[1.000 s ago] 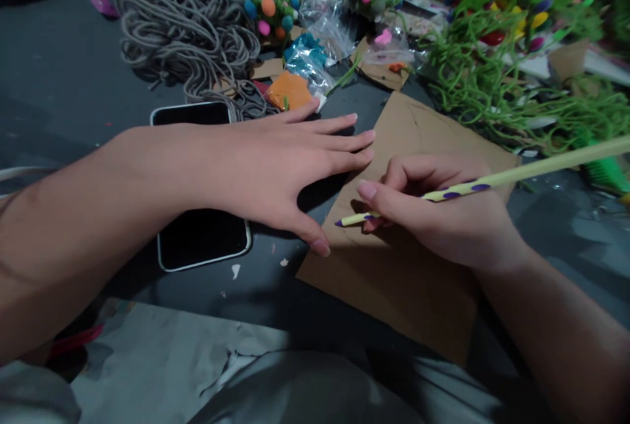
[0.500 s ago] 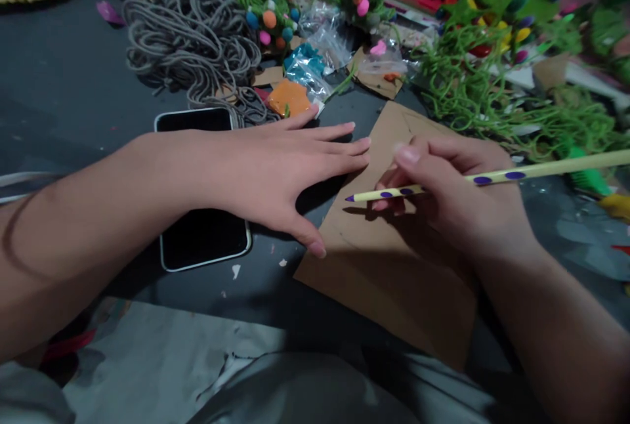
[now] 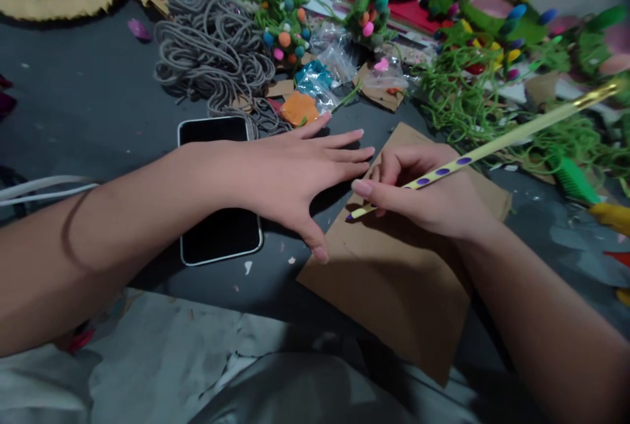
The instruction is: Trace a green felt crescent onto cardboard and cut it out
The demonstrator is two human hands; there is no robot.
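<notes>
My right hand (image 3: pixel 428 194) grips a pale yellow pencil (image 3: pixel 485 148) with purple spots. Its dark purple tip points down and left at a brown cardboard sheet (image 3: pixel 394 286); whether it touches the surface I cannot tell. The sheet lies at a slant, its lower corner over the table's front edge. My left hand (image 3: pixel 280 174) is spread flat with fingers apart, its thumb and fingertips at the sheet's left edge. Under the left wrist lies a phone (image 3: pixel 219 237) with a dark screen, partly hidden by the arm.
A heap of grey cord (image 3: pixel 211 50) lies behind the phone. Beside it are an orange piece (image 3: pixel 299 109) and a plastic bag with teal material (image 3: pixel 315 76). Green yarn strands (image 3: pixel 457 96) spread at the back right, near a green comb-like piece (image 3: pixel 575 178). A white cable (image 3: pixel 44 191) runs at left.
The right hand has moved left and slightly down over the cardboard, and the pencil now stands more steeply. The left hand stays spread by the sheet. The whole view has shifted slightly.
</notes>
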